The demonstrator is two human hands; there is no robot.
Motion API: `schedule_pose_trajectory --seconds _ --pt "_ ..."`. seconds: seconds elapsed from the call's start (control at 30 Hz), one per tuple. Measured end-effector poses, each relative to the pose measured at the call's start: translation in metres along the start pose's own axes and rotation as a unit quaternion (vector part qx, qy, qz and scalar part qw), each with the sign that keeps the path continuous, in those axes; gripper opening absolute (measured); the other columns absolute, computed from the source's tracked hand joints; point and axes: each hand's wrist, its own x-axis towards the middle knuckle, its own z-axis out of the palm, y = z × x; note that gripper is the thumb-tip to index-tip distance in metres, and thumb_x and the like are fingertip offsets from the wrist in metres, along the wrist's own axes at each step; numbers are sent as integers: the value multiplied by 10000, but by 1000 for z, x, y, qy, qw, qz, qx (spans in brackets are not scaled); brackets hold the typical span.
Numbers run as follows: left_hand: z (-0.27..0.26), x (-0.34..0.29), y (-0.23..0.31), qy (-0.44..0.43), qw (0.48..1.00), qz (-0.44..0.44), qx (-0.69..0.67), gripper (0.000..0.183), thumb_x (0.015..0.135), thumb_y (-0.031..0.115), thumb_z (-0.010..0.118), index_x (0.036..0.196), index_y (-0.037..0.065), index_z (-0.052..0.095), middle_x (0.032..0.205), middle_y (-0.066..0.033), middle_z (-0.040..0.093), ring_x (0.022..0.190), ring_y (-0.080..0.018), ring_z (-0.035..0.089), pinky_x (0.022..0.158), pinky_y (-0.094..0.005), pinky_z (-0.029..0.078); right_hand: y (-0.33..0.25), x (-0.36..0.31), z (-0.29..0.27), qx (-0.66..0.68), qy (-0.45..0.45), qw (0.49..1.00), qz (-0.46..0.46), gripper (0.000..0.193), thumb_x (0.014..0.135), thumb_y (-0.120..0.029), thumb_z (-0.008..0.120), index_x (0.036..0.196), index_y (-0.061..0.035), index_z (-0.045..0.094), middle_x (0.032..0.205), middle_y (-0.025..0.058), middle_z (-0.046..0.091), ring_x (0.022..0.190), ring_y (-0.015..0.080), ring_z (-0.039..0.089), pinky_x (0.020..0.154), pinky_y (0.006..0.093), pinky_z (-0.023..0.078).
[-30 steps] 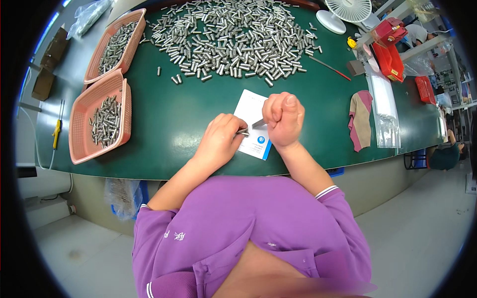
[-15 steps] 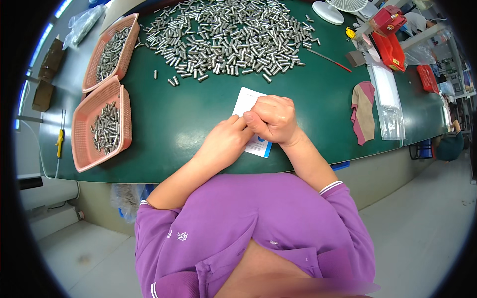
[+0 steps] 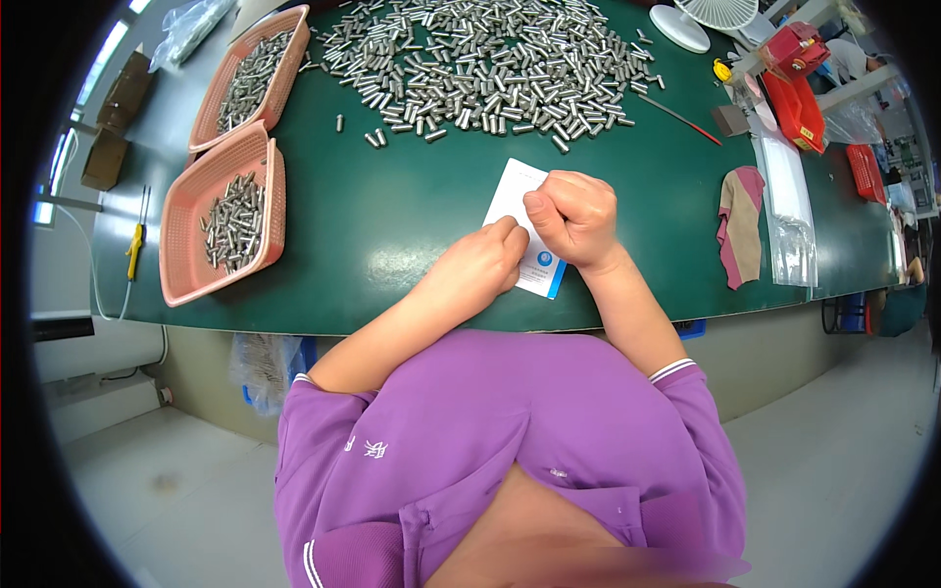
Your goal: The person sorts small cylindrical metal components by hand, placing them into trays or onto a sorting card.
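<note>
Over a white card with a blue logo and blue edge [image 3: 503, 199], my two hands are close together at the near side of the green table [image 3: 392, 211]. My right hand [image 3: 580, 218] is curled into a fist, thumb bent against the fingers. Just to its left, my left hand [image 3: 478, 263] has its fingers folded, fingertips over the middle of the card. Whatever either hand may hold is hidden by the fingers. Beyond them a wide heap of short metal pins [image 3: 490, 73] spreads across the table.
Two pink baskets with metal pins, a nearer one [image 3: 176, 240] and a farther one [image 3: 207, 110], stand at left beside a yellow-handled tool [image 3: 135, 253]. At right lie a beige-pink cloth [image 3: 742, 230], plastic bags [image 3: 790, 220], a thin red-ended rod [image 3: 686, 120] and a red bin [image 3: 792, 110].
My hands, touching before, have drawn slightly apart, and more of the card shows between them. The whole view has shifted, so the table appears farther right and higher.
</note>
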Motion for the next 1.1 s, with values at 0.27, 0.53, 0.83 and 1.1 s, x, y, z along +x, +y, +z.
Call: schedule_pose_trajectory --seconds 0.27,0.53,0.83,1.1 --pt "-74 -38 -44 295 933 -203 26 178 747 15 648 892 27 545 838 -124 562 649 -247 591 602 -356 500 -4 -4 3 -56 -194 979 34 234 748 -238 724 603 -103 601 585 19 571 549 205 585 484 338 447" --pt "-162 -151 -166 317 825 -414 218 222 817 161 620 967 -2 618 900 -191 638 857 -368 614 806 -426 484 -30 -10 1 -84 -435 894 61 325 734 -289 728 1021 -156 653 1035 29 589 780 215 638 698 357 517" --pt "-133 -79 -97 365 893 -221 139 155 838 45 628 990 21 620 1030 -103 605 775 -203 612 698 -305 515 -19 -22 -40 -77 -407 905 98 190 775 -182 688 964 -174 670 1084 -16 605 725 175 646 656 330 509" --pt "-49 1 -76 165 983 -81 30 246 802 34 639 1047 51 621 1167 -97 593 1080 -297 562 921 -383 467 -3 -11 -55 -170 -303 936 49 119 814 -263 678 875 -161 668 972 -25 627 768 188 636 666 343 509"
